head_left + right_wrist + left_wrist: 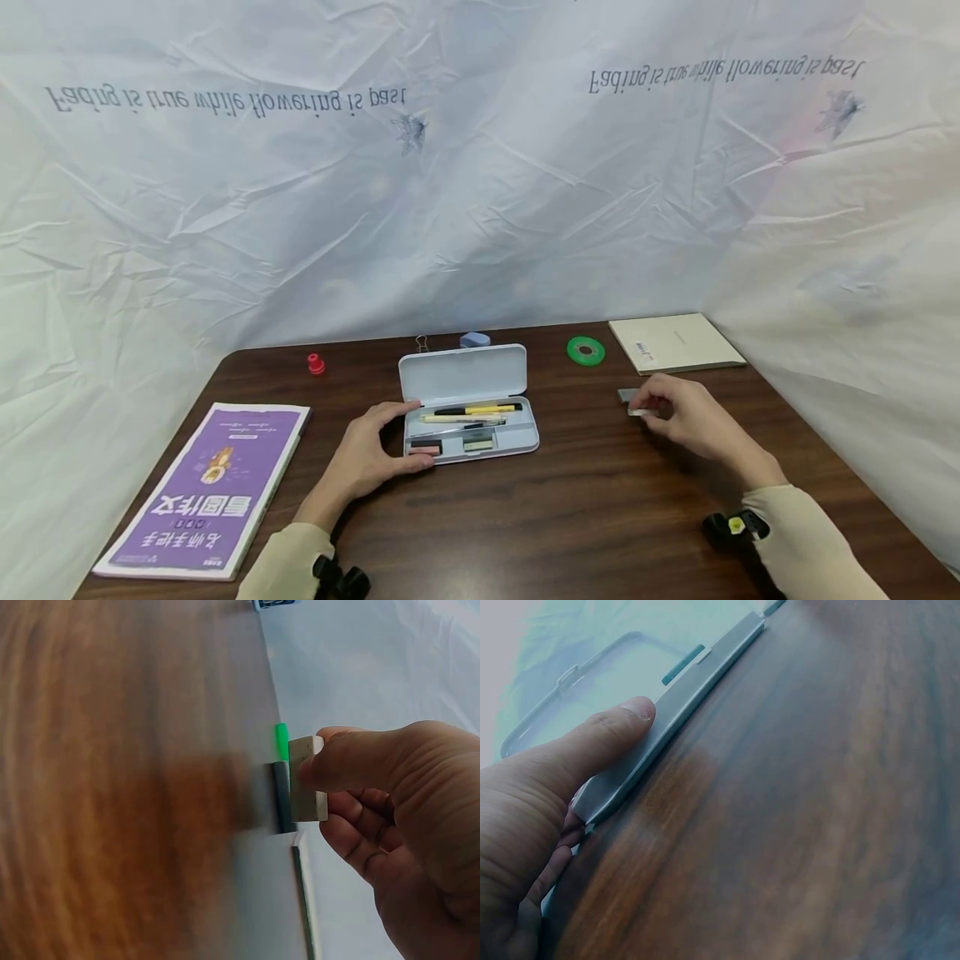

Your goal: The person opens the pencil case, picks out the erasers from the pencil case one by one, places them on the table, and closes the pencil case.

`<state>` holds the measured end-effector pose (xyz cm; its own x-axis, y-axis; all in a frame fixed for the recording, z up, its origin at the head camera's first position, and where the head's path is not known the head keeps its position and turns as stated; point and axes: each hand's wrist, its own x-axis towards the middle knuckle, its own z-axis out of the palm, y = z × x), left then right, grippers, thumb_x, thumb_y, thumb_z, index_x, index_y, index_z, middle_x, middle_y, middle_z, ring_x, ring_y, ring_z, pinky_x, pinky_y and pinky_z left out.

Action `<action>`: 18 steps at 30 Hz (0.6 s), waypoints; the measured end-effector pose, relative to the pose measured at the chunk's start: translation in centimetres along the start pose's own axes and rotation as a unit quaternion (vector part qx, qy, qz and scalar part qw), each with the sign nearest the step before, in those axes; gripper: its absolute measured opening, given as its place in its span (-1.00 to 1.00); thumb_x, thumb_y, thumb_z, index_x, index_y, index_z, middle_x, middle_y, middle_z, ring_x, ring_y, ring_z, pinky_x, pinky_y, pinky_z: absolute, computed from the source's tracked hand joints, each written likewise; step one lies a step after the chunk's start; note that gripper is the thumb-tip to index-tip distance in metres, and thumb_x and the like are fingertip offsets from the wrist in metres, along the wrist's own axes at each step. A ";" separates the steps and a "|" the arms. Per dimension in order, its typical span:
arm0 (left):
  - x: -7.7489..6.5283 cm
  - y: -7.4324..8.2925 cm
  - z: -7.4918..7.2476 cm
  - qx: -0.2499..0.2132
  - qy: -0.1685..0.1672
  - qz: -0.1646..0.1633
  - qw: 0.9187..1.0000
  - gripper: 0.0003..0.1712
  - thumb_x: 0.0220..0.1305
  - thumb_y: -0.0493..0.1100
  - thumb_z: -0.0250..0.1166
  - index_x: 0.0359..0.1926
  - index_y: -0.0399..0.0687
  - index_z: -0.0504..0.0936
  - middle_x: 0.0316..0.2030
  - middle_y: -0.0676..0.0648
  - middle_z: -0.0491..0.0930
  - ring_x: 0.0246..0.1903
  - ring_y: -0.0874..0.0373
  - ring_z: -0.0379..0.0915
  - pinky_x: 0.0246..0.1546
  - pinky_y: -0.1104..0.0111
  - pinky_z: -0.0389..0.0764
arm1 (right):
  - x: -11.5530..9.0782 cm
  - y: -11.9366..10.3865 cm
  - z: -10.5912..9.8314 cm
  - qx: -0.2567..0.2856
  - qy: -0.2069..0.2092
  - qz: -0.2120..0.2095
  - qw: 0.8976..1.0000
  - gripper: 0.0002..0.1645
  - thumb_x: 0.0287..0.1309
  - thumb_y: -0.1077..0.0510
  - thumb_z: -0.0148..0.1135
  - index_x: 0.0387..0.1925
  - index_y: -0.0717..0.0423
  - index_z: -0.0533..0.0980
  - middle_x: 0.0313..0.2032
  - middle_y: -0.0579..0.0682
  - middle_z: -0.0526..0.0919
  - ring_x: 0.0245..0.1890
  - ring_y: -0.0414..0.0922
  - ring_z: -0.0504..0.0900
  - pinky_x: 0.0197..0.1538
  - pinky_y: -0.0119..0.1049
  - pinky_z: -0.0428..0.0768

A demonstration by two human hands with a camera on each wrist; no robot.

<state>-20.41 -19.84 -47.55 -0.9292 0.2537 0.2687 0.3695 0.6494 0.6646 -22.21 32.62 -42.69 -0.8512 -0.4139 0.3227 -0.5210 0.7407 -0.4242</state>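
Note:
A pale blue pencil case (531, 442) lies with its lid (465, 377) raised at the back. Inside are a yellow-and-black pen (480, 409), other slim pens, a pink-and-black block (425, 448) and a pale green block (477, 445). My left hand (360, 454) grips the case's left end, thumb (622, 727) along the front wall and fingers at the side and back. To the right, my right hand (693, 421) pinches a whitish eraser-like block (303, 795) between thumb and fingers. Just beyond it is a dark grey block (280, 796) on the table.
A purple book (206, 492) lies at the left, with a small red piece (316, 363) farther back. Behind the lid are a binder clip (422, 343) and a blue object (475, 339). A green disc (585, 351) and a cream notebook (678, 342) lie at the back right.

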 end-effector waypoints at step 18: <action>0.0 -0.2 0.1 -0.002 -0.001 0.002 1.000 0.02 0.03 0.37 0.76 0.49 0.21 0.67 0.38 -0.05 0.66 0.44 -0.14 0.54 0.44 -0.24 0.51 | 0.0 0.3 0.4 0.007 -0.041 0.013 0.999 -0.58 0.20 0.43 0.61 -0.22 -0.20 0.75 -0.22 -0.28 0.68 -0.25 -0.28 0.61 -0.20 -0.30 0.66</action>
<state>-20.51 -19.87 -47.72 -0.9274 0.2577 0.2711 0.3740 0.6453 0.6661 -22.38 32.62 -43.16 -0.8669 -0.4362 0.2412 -0.4983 0.7452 -0.4431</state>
